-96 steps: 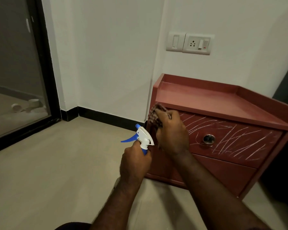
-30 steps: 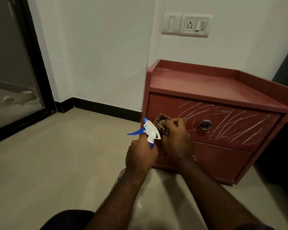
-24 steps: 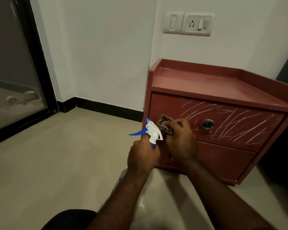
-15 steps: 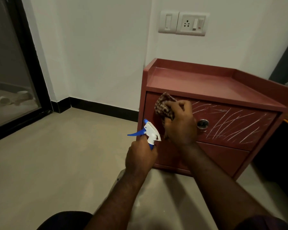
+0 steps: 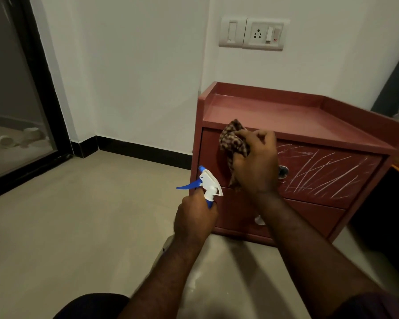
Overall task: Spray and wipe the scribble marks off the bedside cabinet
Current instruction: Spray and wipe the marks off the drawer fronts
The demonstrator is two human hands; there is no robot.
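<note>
A red-brown bedside cabinet stands against the white wall. White scribble marks cover the right part of its upper drawer front; the left part shows none. My right hand grips a checked brown cloth and presses it on the upper drawer, left of the round metal knob. My left hand holds a spray bottle with a white head and blue trigger, just in front of the cabinet's lower left corner. The bottle's body is hidden in my fist.
Beige tiled floor spreads out to the left. A dark-framed glass door stands at the far left, with white cups behind it. A switch and socket plate sits on the wall above the cabinet. Something dark stands at the right of the cabinet.
My right hand has carried the cloth up from the lower left of the upper drawer to its top edge. The spray bottle has stayed in my left hand.
</note>
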